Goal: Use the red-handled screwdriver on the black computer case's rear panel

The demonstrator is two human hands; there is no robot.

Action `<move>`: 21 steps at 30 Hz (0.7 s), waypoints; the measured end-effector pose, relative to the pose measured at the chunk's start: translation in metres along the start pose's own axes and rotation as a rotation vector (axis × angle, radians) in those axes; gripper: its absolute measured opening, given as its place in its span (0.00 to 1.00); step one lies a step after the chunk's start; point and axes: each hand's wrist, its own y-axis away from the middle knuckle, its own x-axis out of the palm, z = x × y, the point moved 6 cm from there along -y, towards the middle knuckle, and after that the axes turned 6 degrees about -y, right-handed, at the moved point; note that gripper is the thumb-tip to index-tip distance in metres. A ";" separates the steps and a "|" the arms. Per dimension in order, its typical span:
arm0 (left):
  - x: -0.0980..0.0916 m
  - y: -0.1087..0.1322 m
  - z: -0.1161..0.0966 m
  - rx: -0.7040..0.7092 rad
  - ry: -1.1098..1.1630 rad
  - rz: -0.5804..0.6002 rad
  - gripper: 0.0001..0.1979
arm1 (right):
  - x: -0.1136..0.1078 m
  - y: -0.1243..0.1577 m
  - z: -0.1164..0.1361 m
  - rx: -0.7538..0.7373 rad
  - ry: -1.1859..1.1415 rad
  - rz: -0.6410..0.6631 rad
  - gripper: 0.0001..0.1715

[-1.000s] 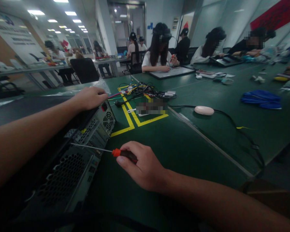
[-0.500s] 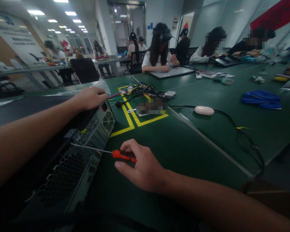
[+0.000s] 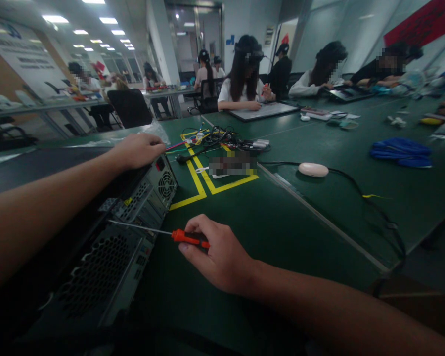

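Observation:
A black and grey computer case (image 3: 96,277) lies at the left, its back panel with a round fan grille and honeycomb vents facing right. My left hand (image 3: 139,150) rests on the far top edge of the case, fingers bent over the corner. In my right hand (image 3: 218,252) is a screwdriver (image 3: 185,237) with an orange and black handle, thumb and fingers closed on it. The screwdriver's long shaft points left, its tip at the upper edge of the back panel; what the tip touches is too small to make out.
Tangled cables (image 3: 226,138) and a blurred-out item lie by yellow tape (image 3: 233,185) on the green table (image 3: 282,237). Farther right are a pale oval object (image 3: 313,169) on a black cable and a blue bundle (image 3: 400,152). Several people sit across the table.
My right thumb has moved up against the screwdriver handle, closing the grip. My left hand, the case and the shaft look unmoved.

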 end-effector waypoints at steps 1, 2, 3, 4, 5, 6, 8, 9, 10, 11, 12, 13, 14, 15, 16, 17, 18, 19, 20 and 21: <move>0.000 -0.001 0.001 -0.006 -0.004 -0.007 0.33 | 0.000 0.000 0.000 0.000 0.001 -0.002 0.08; 0.000 -0.001 0.002 -0.012 -0.010 -0.009 0.33 | 0.000 0.000 -0.001 0.000 0.001 -0.004 0.08; 0.001 -0.001 0.002 -0.017 -0.016 -0.008 0.33 | 0.000 0.000 -0.001 0.001 0.002 -0.003 0.08; 0.001 -0.001 0.002 -0.019 -0.020 -0.005 0.33 | 0.001 0.000 -0.001 0.002 0.002 -0.002 0.08; 0.001 -0.001 0.002 -0.018 -0.022 0.000 0.33 | 0.001 0.000 -0.001 0.005 0.002 0.000 0.08; 0.000 0.000 0.001 -0.014 -0.019 0.004 0.33 | 0.001 0.000 -0.001 0.009 0.003 0.001 0.08; 0.000 0.001 0.000 -0.008 -0.007 0.007 0.32 | 0.001 0.000 -0.001 0.015 0.007 0.002 0.09; -0.001 0.002 -0.001 -0.008 0.000 0.006 0.32 | 0.001 0.000 0.000 0.017 0.008 0.003 0.09; -0.001 0.003 -0.001 -0.009 0.005 0.004 0.31 | 0.000 0.000 0.000 0.019 0.009 0.004 0.09; -0.001 0.003 -0.001 -0.010 0.008 0.002 0.31 | 0.000 0.000 0.001 0.024 0.008 0.008 0.08; -0.001 0.003 0.000 -0.010 0.010 -0.001 0.31 | 0.000 0.000 0.001 0.028 0.008 0.010 0.08; -0.001 0.003 0.000 -0.010 0.011 -0.006 0.31 | 0.000 0.000 0.001 0.031 0.009 0.010 0.08; -0.001 0.002 0.001 -0.013 0.011 -0.013 0.31 | 0.000 0.000 0.001 0.031 0.012 0.007 0.08; 0.000 0.001 0.003 -0.017 0.012 -0.020 0.31 | 0.000 0.000 0.002 0.031 0.014 0.006 0.08; 0.001 0.000 0.004 -0.021 0.014 -0.025 0.31 | 0.000 0.000 0.001 0.029 0.015 0.004 0.08; 0.001 -0.001 0.005 -0.025 0.018 -0.029 0.31 | 0.000 0.000 0.001 0.027 0.015 0.004 0.08; 0.002 -0.002 0.007 -0.030 0.023 -0.031 0.30 | 0.001 0.000 0.001 0.025 0.011 0.005 0.08; 0.003 -0.003 0.007 -0.033 0.031 -0.030 0.30 | 0.001 0.000 0.001 0.024 0.007 0.006 0.08; 0.003 -0.003 0.008 -0.034 0.038 -0.029 0.30 | 0.001 0.000 0.000 0.023 0.003 0.004 0.08; 0.003 -0.003 0.008 -0.034 0.042 -0.027 0.30 | 0.001 0.000 0.000 0.021 0.001 0.001 0.09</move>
